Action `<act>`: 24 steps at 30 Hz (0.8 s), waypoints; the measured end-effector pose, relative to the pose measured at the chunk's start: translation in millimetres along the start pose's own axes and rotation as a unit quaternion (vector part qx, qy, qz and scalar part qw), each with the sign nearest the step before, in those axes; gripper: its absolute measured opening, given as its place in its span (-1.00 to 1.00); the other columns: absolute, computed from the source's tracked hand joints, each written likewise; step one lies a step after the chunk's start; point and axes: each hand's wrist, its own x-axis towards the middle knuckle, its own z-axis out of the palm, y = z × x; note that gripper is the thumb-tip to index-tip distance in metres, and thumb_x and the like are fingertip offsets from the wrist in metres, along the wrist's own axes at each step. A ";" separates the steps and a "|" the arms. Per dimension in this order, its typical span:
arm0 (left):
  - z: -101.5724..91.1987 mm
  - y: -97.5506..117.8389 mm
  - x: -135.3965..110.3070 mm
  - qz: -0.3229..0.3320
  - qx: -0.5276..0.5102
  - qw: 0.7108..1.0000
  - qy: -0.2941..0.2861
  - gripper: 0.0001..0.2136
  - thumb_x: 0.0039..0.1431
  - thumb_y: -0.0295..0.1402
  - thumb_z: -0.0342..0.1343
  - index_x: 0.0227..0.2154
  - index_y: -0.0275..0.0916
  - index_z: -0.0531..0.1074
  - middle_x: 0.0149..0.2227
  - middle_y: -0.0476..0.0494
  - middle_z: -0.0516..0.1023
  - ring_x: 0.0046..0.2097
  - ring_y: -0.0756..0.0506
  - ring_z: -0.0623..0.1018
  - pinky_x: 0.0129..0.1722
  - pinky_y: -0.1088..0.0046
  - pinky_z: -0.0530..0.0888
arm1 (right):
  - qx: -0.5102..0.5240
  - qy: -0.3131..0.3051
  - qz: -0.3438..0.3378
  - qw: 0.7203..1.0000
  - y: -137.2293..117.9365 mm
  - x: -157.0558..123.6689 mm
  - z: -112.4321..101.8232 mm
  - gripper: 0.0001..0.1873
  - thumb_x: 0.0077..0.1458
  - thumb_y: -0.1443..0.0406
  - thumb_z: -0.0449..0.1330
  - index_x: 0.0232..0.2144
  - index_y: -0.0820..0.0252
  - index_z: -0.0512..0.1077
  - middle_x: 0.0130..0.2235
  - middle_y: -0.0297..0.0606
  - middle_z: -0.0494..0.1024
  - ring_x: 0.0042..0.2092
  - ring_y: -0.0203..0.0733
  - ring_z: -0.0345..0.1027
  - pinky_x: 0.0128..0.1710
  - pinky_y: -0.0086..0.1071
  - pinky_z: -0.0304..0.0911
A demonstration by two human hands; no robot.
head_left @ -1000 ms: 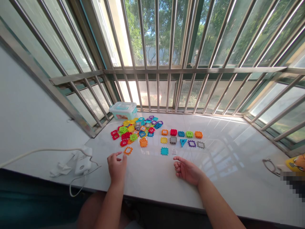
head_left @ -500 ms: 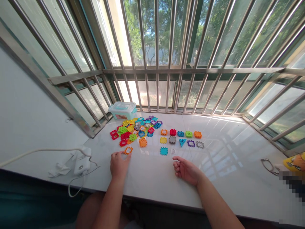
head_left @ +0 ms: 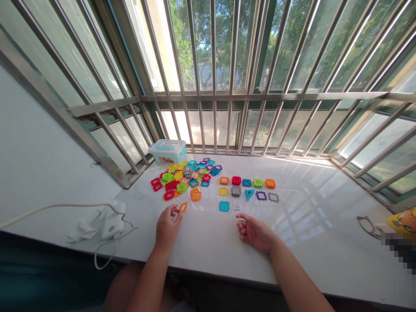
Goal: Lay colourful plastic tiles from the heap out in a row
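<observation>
My left hand pinches a small orange toothed tile and holds it on edge just above the white sill. My right hand rests on the sill on its side, palm turned left, fingers loosely curled, with nothing in it. Just beyond its fingertips lie a small white tile and a cyan tile. Behind them, coloured tiles are laid out in rows. A loose pile of coloured tiles lies at the back left.
A pale blue lidded box stands behind the pile against the window bars. A white power adapter with cable lies at the left. Glasses and a yellow object sit at the far right.
My left hand reached forward to the orange tile lying near the pile, closed on it and lifted it, turning it on edge. My right hand stayed put.
</observation>
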 end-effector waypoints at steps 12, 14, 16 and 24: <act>-4.0 -2.6 0.0 -0.007 -0.024 1.000 0.018 -0.77 0.29 -0.13 0.16 -0.16 -0.15 0.54 -0.21 -0.11 0.64 -0.28 -0.10 0.57 -0.22 0.36 0.51 | 0.000 -0.004 -0.005 1.000 2.2 2.3 -5.2 -0.73 0.29 0.12 0.33 -0.02 0.03 0.46 -0.33 -0.43 0.46 -0.38 -0.35 0.33 -0.27 -0.36 0.30; -0.8 -7.1 0.6 -0.019 -0.028 0.999 0.001 -0.75 0.27 -0.14 0.18 -0.12 -0.16 0.55 -0.22 -0.10 0.64 -0.30 -0.10 0.57 -0.23 0.37 0.52 | 0.002 -0.006 -0.007 1.000 2.7 2.5 -5.8 -0.73 0.29 0.11 0.32 -0.03 0.02 0.46 -0.32 -0.43 0.47 -0.38 -0.35 0.33 -0.27 -0.36 0.30; 1.5 -9.8 0.8 -0.033 -0.029 0.999 -0.011 -0.72 0.25 -0.13 0.20 -0.09 -0.16 0.55 -0.24 -0.09 0.64 -0.32 -0.10 0.57 -0.25 0.36 0.53 | 0.002 -0.008 -0.009 1.000 3.0 2.5 -5.9 -0.74 0.30 0.11 0.32 -0.03 0.02 0.47 -0.32 -0.42 0.47 -0.37 -0.34 0.33 -0.28 -0.36 0.30; -0.1 -5.1 1.5 0.005 -0.042 0.999 -0.011 -0.74 0.23 -0.18 0.19 -0.09 -0.18 0.54 -0.17 -0.15 0.62 -0.28 -0.10 0.58 -0.30 0.39 0.53 | 0.004 -0.011 -0.008 1.000 2.2 1.6 -4.7 -0.75 0.31 0.11 0.30 -0.03 0.02 0.46 -0.33 -0.41 0.47 -0.37 -0.33 0.32 -0.28 -0.38 0.29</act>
